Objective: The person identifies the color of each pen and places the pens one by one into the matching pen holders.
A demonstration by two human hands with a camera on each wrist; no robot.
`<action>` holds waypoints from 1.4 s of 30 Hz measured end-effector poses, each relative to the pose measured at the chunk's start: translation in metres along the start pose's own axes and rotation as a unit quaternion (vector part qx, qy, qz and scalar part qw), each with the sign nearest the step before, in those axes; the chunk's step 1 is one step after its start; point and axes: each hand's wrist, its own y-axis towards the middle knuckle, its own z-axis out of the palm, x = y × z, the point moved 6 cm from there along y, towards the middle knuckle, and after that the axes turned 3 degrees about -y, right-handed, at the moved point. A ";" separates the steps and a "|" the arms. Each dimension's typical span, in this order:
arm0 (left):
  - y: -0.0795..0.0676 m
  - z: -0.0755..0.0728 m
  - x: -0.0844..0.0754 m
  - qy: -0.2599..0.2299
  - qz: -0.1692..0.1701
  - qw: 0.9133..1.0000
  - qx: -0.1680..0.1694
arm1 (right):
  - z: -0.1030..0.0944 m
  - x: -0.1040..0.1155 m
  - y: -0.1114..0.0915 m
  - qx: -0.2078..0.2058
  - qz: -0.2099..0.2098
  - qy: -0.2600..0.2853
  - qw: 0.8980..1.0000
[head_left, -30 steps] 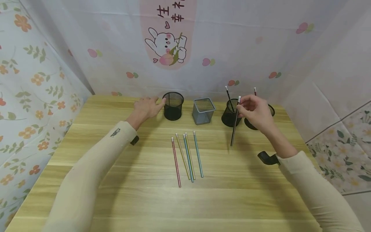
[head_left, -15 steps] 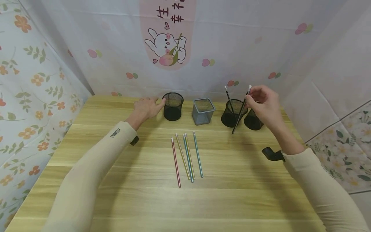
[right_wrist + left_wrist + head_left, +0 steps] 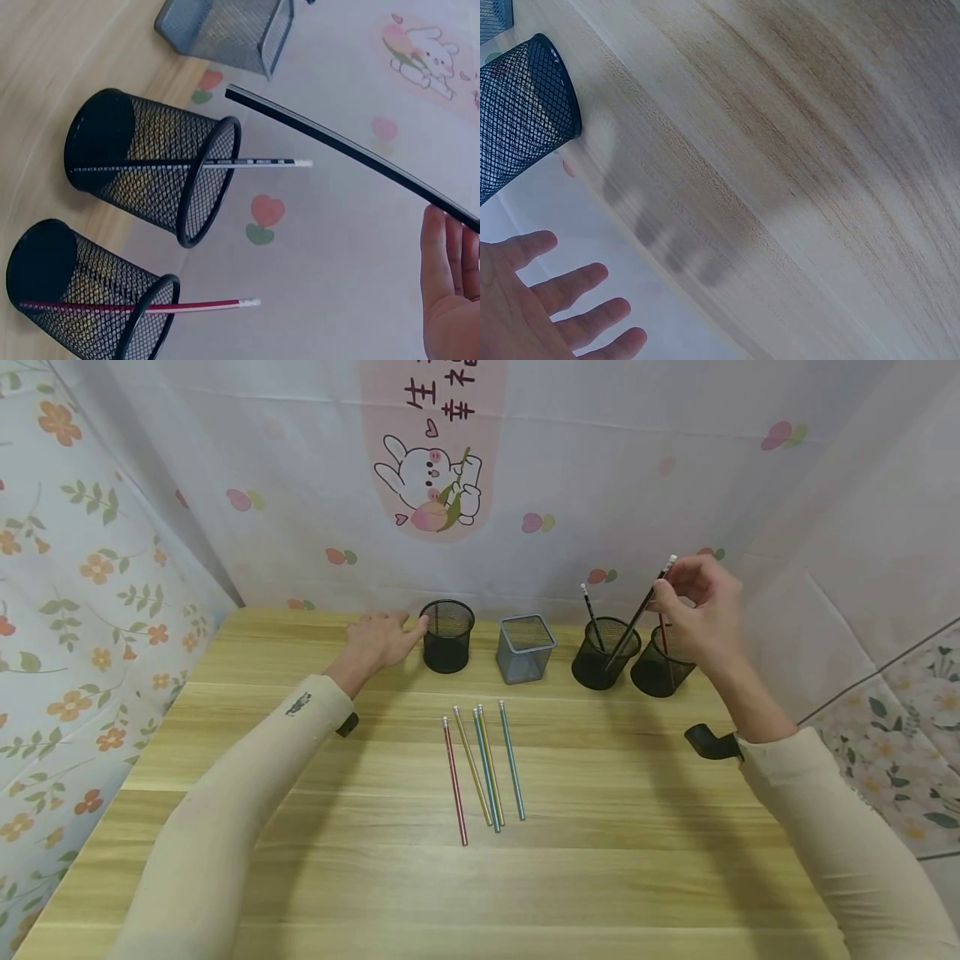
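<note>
My right hand (image 3: 701, 606) pinches a black pencil (image 3: 645, 603) near its white eraser end. The pencil slants down to the left, its other end in front of or over a round black mesh cup (image 3: 588, 672). In the right wrist view that end of the held pencil (image 3: 315, 135) hangs free above the cups. Another black pencil (image 3: 255, 163) stands in this cup. A red pencil (image 3: 202, 306) leans in the rightmost black mesh cup (image 3: 105, 292). My left hand (image 3: 381, 639), fingers spread, lies beside the leftmost black mesh cup (image 3: 447, 647), thumb close to its rim; contact is unclear.
A square grey mesh holder (image 3: 525, 660) stands between the black cups. Several pencils lie on the wooden table (image 3: 337, 860): a red pencil (image 3: 455, 781), yellow ones and blue ones such as the right-hand blue pencil (image 3: 513, 760). A printed curtain (image 3: 637, 468) hangs behind.
My right hand has moved right and up, carrying the black pencil from in front of the cup to a more slanted position higher up. The left hand has stayed still.
</note>
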 end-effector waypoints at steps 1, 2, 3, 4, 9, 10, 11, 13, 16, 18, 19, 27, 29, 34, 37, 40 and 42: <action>0.000 0.000 0.000 -0.002 0.000 1.000 0.000 | -0.001 -0.001 0.001 -0.004 0.002 0.003 1.000; 0.000 0.000 0.000 -0.002 0.001 1.000 0.001 | -0.002 -0.002 0.002 -0.009 0.005 0.005 1.000; 0.000 0.000 0.000 -0.002 0.001 1.000 0.001 | -0.004 -0.004 0.003 -0.015 0.008 0.013 1.000; 0.000 0.000 0.000 -0.003 0.002 1.000 0.000 | -0.005 -0.005 0.004 -0.023 0.011 0.026 0.999; -0.001 -0.001 0.000 -0.003 0.005 1.000 -0.001 | -0.009 -0.007 0.010 -0.057 0.014 0.070 0.996; 0.000 -0.001 0.000 -0.003 0.005 1.000 -0.002 | -0.009 -0.007 0.010 -0.060 0.013 0.070 0.996; 0.000 -0.001 0.000 -0.003 0.004 1.000 -0.002 | -0.010 -0.007 0.011 -0.063 0.014 0.070 0.995; 0.000 -0.001 0.001 -0.004 0.004 1.000 -0.003 | -0.010 -0.007 0.012 -0.066 0.014 0.057 0.996; 0.000 -0.001 0.002 -0.006 0.003 1.000 -0.004 | -0.008 -0.013 0.014 -0.062 0.019 0.021 0.998; 0.000 -0.001 0.002 -0.005 0.003 1.000 -0.004 | -0.006 -0.018 0.014 -0.055 0.021 -0.007 0.998; 0.000 0.000 0.002 -0.004 0.004 1.000 -0.004 | -0.005 -0.021 0.014 -0.051 0.023 -0.018 0.998; -0.002 0.000 0.001 -0.001 0.004 1.000 -0.001 | 0.010 -0.039 0.010 -0.023 0.033 -0.077 0.996; -0.002 0.000 0.001 0.000 0.004 1.000 -0.001 | 0.014 -0.042 0.009 -0.015 0.026 -0.093 0.995; -0.002 0.000 0.001 -0.005 0.006 1.000 0.002 | 0.029 -0.054 0.006 0.011 0.008 -0.128 0.992; -0.002 -0.001 0.000 -0.007 0.006 1.000 0.004 | 0.037 -0.062 0.004 0.032 0.008 -0.146 0.989; -0.001 0.000 0.000 -0.005 0.004 1.000 0.006 | 0.043 -0.070 0.001 0.057 0.014 -0.164 0.985; -0.001 0.000 0.000 -0.001 0.003 1.000 0.008 | 0.046 -0.074 -0.001 0.072 0.024 -0.167 0.983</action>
